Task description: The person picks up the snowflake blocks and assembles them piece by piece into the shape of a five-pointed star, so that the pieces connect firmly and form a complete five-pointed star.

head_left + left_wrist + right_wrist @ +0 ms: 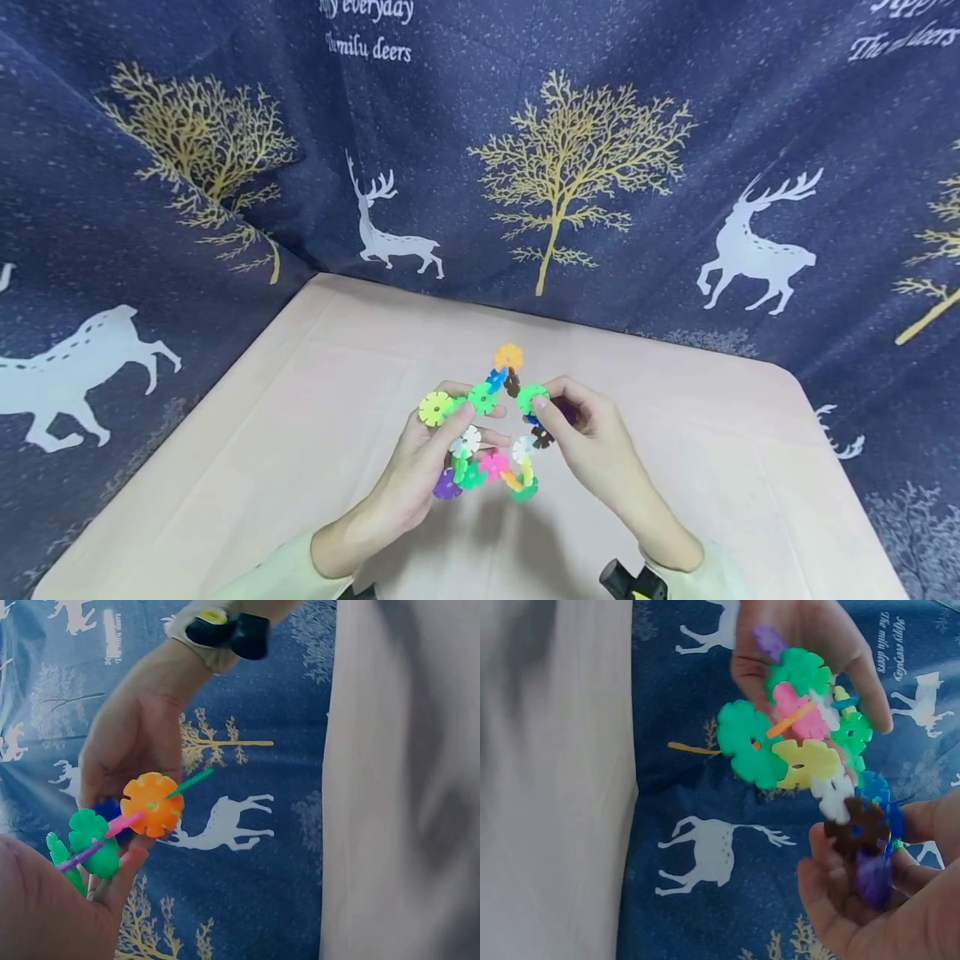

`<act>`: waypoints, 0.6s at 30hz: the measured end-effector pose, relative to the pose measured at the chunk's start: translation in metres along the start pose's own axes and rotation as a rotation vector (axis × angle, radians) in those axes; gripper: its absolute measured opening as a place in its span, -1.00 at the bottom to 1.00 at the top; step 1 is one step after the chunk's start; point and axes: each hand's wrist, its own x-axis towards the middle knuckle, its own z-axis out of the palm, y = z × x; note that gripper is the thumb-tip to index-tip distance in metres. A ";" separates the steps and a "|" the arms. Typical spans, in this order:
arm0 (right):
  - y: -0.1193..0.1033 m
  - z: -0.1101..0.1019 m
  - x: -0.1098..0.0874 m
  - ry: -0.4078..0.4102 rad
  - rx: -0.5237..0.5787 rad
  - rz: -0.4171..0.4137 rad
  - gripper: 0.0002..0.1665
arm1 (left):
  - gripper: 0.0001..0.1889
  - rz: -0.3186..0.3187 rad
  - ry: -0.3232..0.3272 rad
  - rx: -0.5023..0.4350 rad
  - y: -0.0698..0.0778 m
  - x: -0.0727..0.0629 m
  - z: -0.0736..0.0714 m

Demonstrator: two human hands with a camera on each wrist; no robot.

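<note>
Several colored notched plastic discs, snowflake building pieces, are joined edge to edge into a loop held up over the table. My left hand (408,475) grips the loop's left side, thumb on a green disc (483,398), with a yellow disc (435,408) beside it. On the right side my right hand (600,442) pinches another green disc (532,397) between thumb and fingers. An orange disc (508,357) tops the loop. Pink (493,464) and purple discs (447,484) sit along its lower edge. A brown disc (855,829) lies by the right fingers in the right wrist view.
A table with a pale pink cover (360,358) lies under the hands, with their shadows on it. A dark blue curtain (450,125) with white deer and golden trees hangs behind and at both sides. Black wrist devices (633,581) show at the bottom edge.
</note>
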 end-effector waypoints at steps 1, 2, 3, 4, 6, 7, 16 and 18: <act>0.001 0.001 0.000 0.004 -0.008 0.002 -0.91 | -0.76 -0.010 -0.002 -0.019 0.000 0.000 0.000; 0.002 0.002 0.000 0.009 -0.013 0.003 -0.90 | -0.77 -0.015 -0.008 -0.041 0.001 0.000 0.000; 0.002 0.003 0.000 0.014 -0.016 0.006 -0.90 | -0.78 -0.025 -0.012 -0.069 0.001 0.000 0.001; 0.003 0.003 -0.001 0.015 -0.011 0.012 -0.90 | -0.79 -0.035 -0.017 -0.095 0.001 0.001 0.001; 0.004 0.005 -0.001 0.023 -0.006 0.024 -0.87 | -0.80 -0.053 -0.027 -0.137 0.001 0.002 0.001; 0.004 0.005 -0.001 0.027 -0.005 0.031 -0.86 | -0.80 -0.061 -0.034 -0.152 0.001 0.002 0.001; 0.003 0.009 -0.003 0.072 0.090 0.111 -0.82 | -0.78 -0.088 -0.053 -0.241 -0.003 0.005 0.001; 0.003 0.009 -0.003 0.075 0.114 0.127 -0.81 | -0.78 -0.089 -0.053 -0.259 -0.004 0.006 0.002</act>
